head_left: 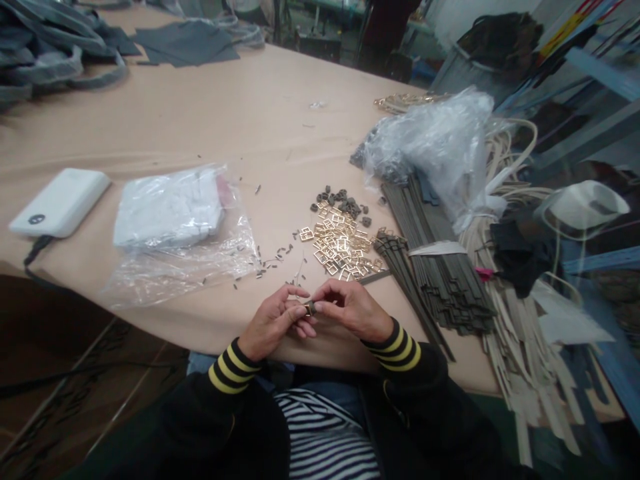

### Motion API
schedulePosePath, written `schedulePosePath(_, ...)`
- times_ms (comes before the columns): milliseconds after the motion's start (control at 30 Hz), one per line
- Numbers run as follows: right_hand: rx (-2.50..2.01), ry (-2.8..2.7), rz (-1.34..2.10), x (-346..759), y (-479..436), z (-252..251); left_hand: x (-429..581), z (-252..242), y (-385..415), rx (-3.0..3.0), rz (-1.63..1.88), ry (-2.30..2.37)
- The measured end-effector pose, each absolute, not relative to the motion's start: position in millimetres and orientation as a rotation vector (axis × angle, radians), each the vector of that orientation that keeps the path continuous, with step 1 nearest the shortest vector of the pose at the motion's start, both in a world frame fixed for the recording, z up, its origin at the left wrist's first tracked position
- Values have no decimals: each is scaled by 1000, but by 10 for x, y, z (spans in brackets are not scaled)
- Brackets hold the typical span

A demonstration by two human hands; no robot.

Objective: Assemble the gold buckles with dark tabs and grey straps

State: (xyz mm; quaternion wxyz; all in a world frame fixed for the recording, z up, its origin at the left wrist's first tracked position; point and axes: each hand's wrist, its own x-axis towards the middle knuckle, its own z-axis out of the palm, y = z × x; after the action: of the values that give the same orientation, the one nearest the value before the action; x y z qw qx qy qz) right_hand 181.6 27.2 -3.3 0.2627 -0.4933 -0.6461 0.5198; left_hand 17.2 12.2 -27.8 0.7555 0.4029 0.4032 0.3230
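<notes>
My left hand [277, 321] and my right hand [350, 310] meet at the near table edge, fingertips pinched together on a small buckle with a short dark strap piece [310, 307]. Just beyond them lies a pile of gold buckles [339, 247] with several small dark loops [343, 200] at its far side. A bundle of long dark grey straps [435, 267] stretches to the right of the buckles. Both wrists wear black cuffs with yellow stripes.
A clear plastic bag with a white packet [170, 213] lies left of the hands, and a white power bank [60, 201] sits further left. A crumpled clear bag [435, 143] and beige strips [520, 347] crowd the right. Grey fabric [187, 41] lies at the far side.
</notes>
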Motion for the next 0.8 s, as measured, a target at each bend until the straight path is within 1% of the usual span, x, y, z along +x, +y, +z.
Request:
schedulePosePath(167,-1374,-1876,1340,1786,266,17,170,-291,116,920,695,868)
schedulePosePath(333,-1373,-1897,1499,1753,294,31,182,-290,93,1002,697,870)
schedulePosePath(400,-1371,-1893,1500,1744,299,18,197,-280,86,1028,713,910)
schedulePosePath(633,-1426,-2062,1169,1765,265,37,237,-266,85,1076,643,1030)
schedulePosePath(800,-1428,-2101,1108,1792,220,56,264,-245,84,1136,629,1080)
